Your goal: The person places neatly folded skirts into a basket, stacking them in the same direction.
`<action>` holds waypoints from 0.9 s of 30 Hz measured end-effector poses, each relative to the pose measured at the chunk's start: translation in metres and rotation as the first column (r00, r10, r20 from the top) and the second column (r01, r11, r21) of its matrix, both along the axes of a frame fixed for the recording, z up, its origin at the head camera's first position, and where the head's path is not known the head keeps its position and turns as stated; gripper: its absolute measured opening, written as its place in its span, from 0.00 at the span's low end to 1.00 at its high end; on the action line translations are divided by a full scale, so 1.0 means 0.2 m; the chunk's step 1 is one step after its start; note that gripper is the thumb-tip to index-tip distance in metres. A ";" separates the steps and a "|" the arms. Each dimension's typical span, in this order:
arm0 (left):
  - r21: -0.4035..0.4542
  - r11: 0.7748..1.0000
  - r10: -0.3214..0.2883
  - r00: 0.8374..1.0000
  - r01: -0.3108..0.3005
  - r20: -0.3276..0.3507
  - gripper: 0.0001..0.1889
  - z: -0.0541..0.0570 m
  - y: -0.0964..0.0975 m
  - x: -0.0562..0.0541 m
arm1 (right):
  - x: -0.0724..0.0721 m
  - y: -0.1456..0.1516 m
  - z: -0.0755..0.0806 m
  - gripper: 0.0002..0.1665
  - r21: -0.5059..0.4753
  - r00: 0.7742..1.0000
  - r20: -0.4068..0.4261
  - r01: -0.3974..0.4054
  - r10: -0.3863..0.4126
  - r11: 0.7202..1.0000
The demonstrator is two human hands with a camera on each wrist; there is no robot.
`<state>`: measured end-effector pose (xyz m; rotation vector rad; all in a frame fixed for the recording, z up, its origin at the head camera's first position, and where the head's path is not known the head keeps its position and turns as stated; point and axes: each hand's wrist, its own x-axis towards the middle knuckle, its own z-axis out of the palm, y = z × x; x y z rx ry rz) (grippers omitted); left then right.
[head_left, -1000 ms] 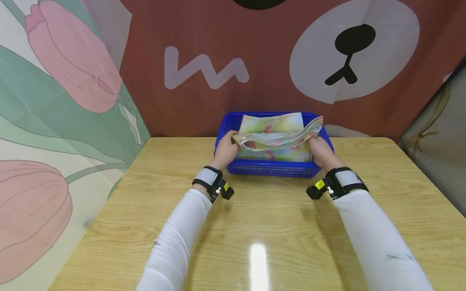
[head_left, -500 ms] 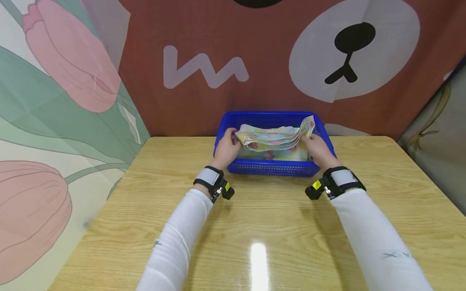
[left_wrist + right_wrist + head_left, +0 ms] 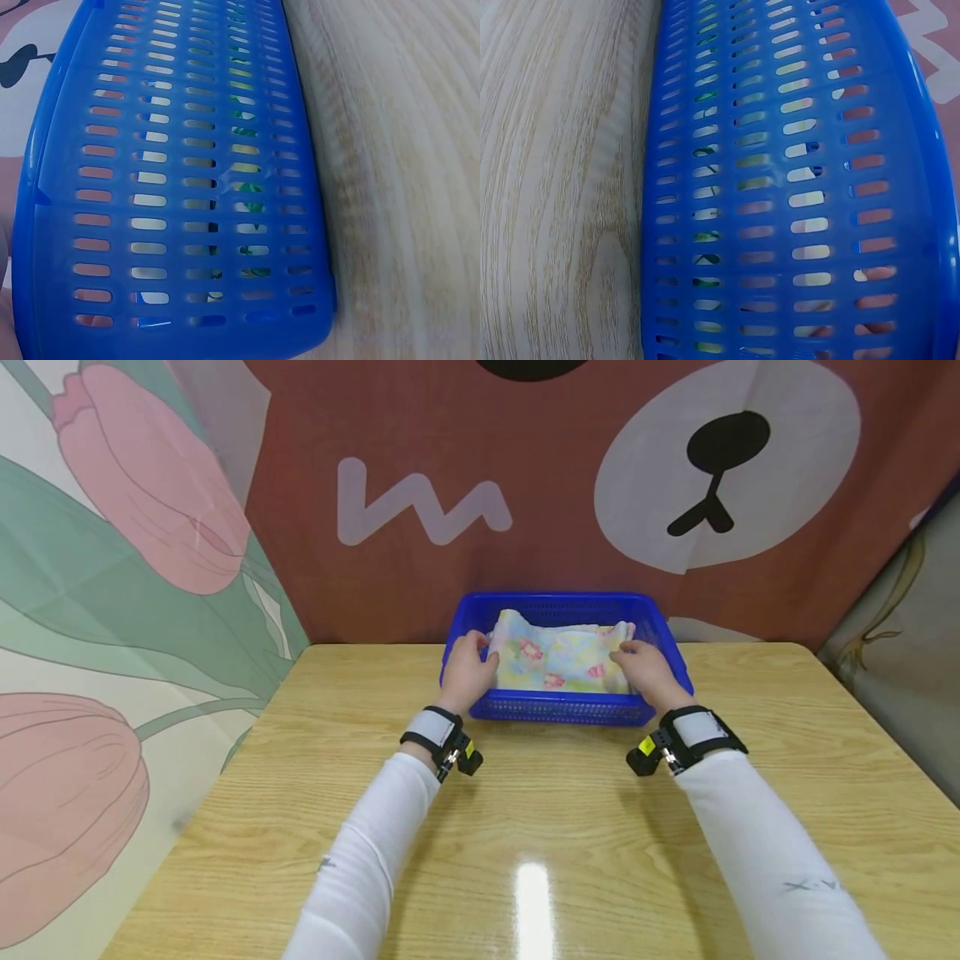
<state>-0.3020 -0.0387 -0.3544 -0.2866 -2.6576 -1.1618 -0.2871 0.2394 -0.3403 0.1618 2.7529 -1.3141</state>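
Observation:
A folded floral cloth [image 3: 558, 656], pastel yellow and blue with pink flowers, lies in a blue plastic basket [image 3: 558, 710]. Its back left corner stands up a little. At the cloth's left edge is my left hand [image 3: 468, 668], with a gap showing between thumb and fingers. My right hand [image 3: 651, 672] reaches over the right rim, its fingertips resting at the cloth's right edge. Both wrist views mostly show the slotted basket wall [image 3: 187, 187]. Through the slots of the basket side [image 3: 795, 187] appear patches of white, yellow and green print.
The basket stands at the back of a wooden table [image 3: 525, 810], close against a brown hanging [image 3: 420, 577] with a bear face. Flowered fabric [image 3: 150, 652] hangs along the left side. Each wrist wears a strapped camera [image 3: 468, 758].
The raised, bunched upper part of the cloth has come down and forward and now lies flatter in the basket. My right hand has shifted slightly left; both hands have loosened from the edges.

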 end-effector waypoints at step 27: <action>0.138 0.990 0.005 0.950 0.040 -0.314 0.10 -0.20 -0.25 0.19 | 0.25 0.22 -0.34 0.08 0.207 0.531 -0.830 0.002 0.174 0.978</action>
